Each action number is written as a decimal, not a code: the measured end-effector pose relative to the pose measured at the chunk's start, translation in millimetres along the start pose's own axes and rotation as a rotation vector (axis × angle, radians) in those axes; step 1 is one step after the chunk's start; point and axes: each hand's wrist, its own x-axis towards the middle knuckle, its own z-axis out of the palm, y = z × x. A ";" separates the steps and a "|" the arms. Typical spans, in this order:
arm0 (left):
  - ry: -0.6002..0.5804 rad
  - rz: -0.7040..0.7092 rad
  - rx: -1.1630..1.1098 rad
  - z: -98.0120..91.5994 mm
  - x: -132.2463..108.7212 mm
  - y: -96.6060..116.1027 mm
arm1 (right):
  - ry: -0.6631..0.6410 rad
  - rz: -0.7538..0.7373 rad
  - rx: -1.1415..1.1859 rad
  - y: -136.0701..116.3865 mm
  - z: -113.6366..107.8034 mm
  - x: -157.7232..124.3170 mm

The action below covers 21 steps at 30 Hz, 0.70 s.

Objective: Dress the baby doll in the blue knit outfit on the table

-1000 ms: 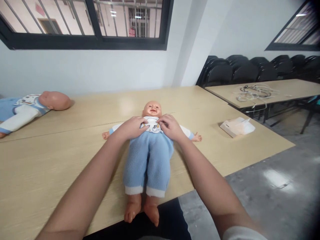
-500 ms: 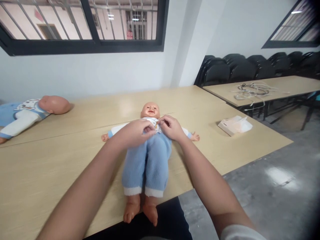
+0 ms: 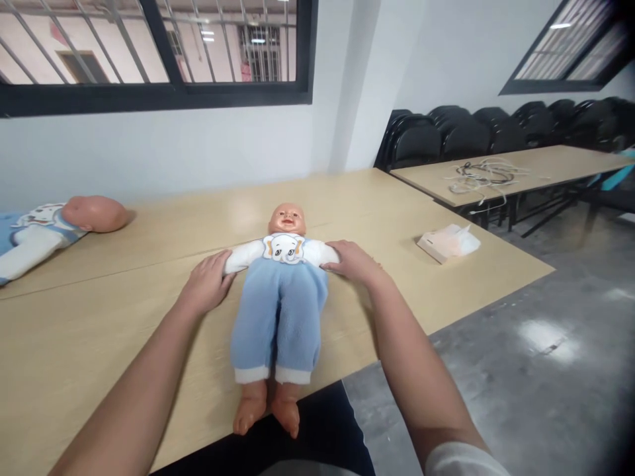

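Note:
A baby doll point(image 3: 280, 297) lies on its back on the table, feet towards me and hanging past the near edge. It wears blue fleece trousers and a white top with an elephant face on the chest. My left hand point(image 3: 209, 279) is closed around the lower sleeve of the doll's arm on the left, covering the doll's hand. On the other side my right hand point(image 3: 353, 262) grips the opposite sleeve point(image 3: 317, 254), thumb below and fingers over it. That doll hand is mostly hidden behind mine.
A second doll point(image 3: 94, 213) in similar clothes lies at the far left of the wooden table point(image 3: 149, 363). An opened tissue pack point(image 3: 449, 243) rests to the right. Tangled cables point(image 3: 483, 175) lie on another table, with black folding chairs point(image 3: 417, 142) stacked behind.
Both hands have moved apart, from the doll's chest out to its arms, and now hold the sleeves. The elephant bib has come into full view. The camera has turned slightly right.

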 end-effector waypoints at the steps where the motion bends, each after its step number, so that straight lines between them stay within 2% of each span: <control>1: -0.001 -0.003 0.004 2.3 -3.2 -5.6 | -0.013 0.031 0.005 4.1 -0.1 -2.3; 5: 0.026 -0.072 -0.011 6.6 -6.4 -15.4 | -0.038 0.147 -0.022 7.2 -5.5 -4.5; 7: 0.071 -0.111 -0.031 9.1 -5.7 -15.8 | 0.039 0.091 -0.076 -7.6 -10.7 -7.8; 9: 0.114 -0.129 -0.063 11.7 -5.1 -15.1 | 0.147 -0.095 -0.084 -37.4 -14.4 -18.5; 11: 0.144 -0.134 -0.099 13.3 -4.7 -13.9 | 0.179 -0.366 -0.003 -78.6 -12.7 -37.2; 13: 0.183 -0.151 -0.122 13.8 -4.1 -12.2 | 0.107 -0.671 0.131 -121.7 -3.6 -59.9; 15: 0.229 -0.172 -0.139 13.6 -3.6 -9.8 | -0.003 -0.836 0.171 -155.7 10.7 -79.6; 18: 0.285 -0.185 -0.182 13.0 -3.7 -4.4 | -0.076 -0.802 0.174 -179.2 29.6 -92.2; 21: 0.307 -0.183 -0.219 12.4 -4.5 1.9 | -0.073 -0.671 0.182 -181.2 36.3 -84.9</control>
